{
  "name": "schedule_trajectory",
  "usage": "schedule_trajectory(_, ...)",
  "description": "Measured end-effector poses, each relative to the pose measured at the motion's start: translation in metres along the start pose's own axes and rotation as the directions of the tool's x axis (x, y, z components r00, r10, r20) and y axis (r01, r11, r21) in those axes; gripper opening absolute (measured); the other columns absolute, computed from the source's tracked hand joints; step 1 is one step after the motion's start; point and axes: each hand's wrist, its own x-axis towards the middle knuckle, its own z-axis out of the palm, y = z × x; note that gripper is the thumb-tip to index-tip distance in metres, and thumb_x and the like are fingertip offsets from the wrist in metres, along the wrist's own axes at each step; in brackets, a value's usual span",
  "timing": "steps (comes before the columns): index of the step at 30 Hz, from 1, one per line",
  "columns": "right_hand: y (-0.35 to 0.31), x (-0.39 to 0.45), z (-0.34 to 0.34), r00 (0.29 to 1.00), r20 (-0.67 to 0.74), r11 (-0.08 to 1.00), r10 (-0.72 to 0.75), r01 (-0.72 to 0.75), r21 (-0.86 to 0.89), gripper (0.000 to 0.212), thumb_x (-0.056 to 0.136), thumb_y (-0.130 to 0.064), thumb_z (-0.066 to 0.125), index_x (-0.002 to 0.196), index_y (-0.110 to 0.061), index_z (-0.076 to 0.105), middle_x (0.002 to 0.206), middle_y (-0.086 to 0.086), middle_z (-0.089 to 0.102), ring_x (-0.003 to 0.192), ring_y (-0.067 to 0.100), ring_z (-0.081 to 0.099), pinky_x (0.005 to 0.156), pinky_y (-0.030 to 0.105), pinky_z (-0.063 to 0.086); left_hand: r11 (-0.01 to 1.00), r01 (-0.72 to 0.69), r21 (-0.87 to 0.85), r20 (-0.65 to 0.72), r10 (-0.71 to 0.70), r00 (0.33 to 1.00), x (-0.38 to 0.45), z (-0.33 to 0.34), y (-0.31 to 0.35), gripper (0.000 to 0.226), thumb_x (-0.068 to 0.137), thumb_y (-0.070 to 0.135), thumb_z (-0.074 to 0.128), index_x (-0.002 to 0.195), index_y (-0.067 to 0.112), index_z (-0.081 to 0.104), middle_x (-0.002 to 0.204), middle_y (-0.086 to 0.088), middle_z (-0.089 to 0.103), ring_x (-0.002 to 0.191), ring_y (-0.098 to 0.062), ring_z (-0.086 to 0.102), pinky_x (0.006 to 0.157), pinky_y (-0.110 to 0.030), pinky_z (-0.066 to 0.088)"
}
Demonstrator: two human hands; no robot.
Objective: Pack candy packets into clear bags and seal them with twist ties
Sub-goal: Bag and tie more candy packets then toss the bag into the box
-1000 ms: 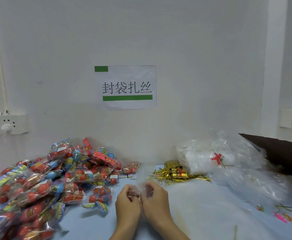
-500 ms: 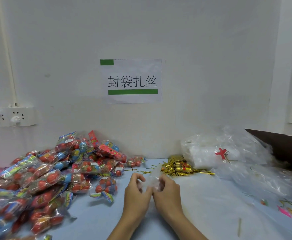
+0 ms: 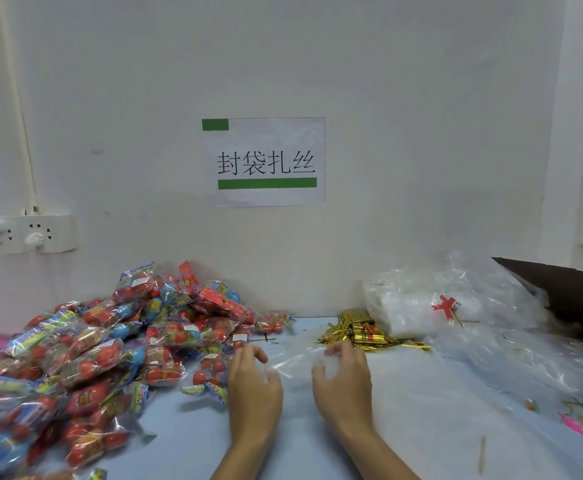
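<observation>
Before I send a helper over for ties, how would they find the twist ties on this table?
Start at the white paper sign on the wall and drop down to the blue table. Just right of the right hand, by the wall, lies the pile of twist ties: thin shiny gold strips, unlike the clear plastic bags beside them.

Pale blue table [image 3: 404, 427] against the wall

Gold twist ties [image 3: 362, 332] lie at its back edge; left of them a heap of candy packets [image 3: 103, 348], right of them crumpled clear bags [image 3: 463, 313], nearer them one loose tie [image 3: 482, 457].
</observation>
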Motion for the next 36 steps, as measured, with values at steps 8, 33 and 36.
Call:
schedule_trajectory(8, -0.002, -0.003, 0.003, 0.992, 0.122, 0.978, -0.042, 0.066, -0.198, 0.031, 0.079, -0.007, 0.056, 0.061, -0.021, 0.035, 0.061, -0.005, 0.044, 0.065, 0.021, 0.042, 0.052, 0.03, 0.028, 0.99, 0.001, 0.143, 0.083, -0.013, 0.997, -0.004, 0.0, 0.002, 0.036, 0.073, -0.005, 0.055, 0.064, 0.025, 0.038, 0.062, 0.003, 0.048, 0.063, -0.022, 0.046, 0.048, -0.03, 0.029)
schedule_trajectory(33, -0.006, -0.001, 0.001, 0.995, 0.087, 0.939, -0.048, 0.075, -0.335, 0.03, 0.082, -0.008, 0.051, 0.059, -0.018, 0.034, 0.067, -0.001, 0.047, 0.069, 0.025, 0.043, 0.054, 0.035, 0.026, 0.901, -0.216, 0.377, 0.043, 0.216, 0.976, -0.006, -0.009, 0.011, 0.055, 0.056, -0.013, 0.066, 0.056, 0.025, 0.026, 0.051, 0.0, 0.038, 0.055, -0.03, 0.046, 0.056, -0.032, 0.026)
schedule_trajectory(36, -0.01, -0.001, 0.001, 0.998, -0.047, 0.983, -0.045, 0.036, -0.182, 0.031, 0.072, 0.005, 0.048, 0.059, -0.018, 0.031, 0.057, 0.0, 0.038, 0.062, 0.028, 0.035, 0.05, 0.036, 0.021, 0.901, -0.235, 0.365, -0.046, 0.27, 0.962, -0.005, -0.009, 0.014, 0.054, 0.046, -0.018, 0.064, 0.061, 0.021, 0.031, 0.053, 0.007, 0.031, 0.045, -0.029, 0.042, 0.05, -0.029, 0.025)
